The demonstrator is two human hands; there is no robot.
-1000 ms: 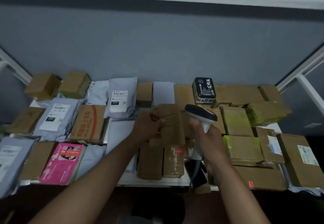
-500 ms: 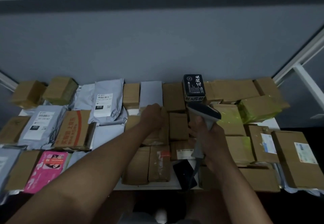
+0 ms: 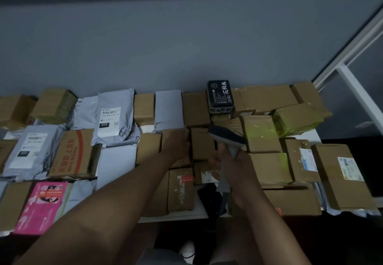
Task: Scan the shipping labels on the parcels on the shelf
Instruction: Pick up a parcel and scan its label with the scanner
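Observation:
Many parcels cover the white shelf (image 3: 186,215): brown boxes, grey mailers and yellow-taped boxes. My left hand (image 3: 176,148) lies over a small brown box (image 3: 174,134) in the middle row, with its fingers round the box's far side. That box sits down among its neighbours. My right hand (image 3: 236,167) grips the handle of a grey barcode scanner (image 3: 227,138), whose dark head points left and away over the middle boxes. A brown box with a white label (image 3: 207,174) lies just below the scanner.
A grey mailer marked 010 (image 3: 112,119) and a black printed box (image 3: 220,93) lie at the back. A pink parcel (image 3: 43,204) is at the front left, and a dark flat object (image 3: 211,200) at the front edge. A white frame post (image 3: 356,90) rises at the right.
My left hand held the small brown box raised in front of the scanner, then lowered it back into the middle row. The scanner moved slightly right and the camera shifted.

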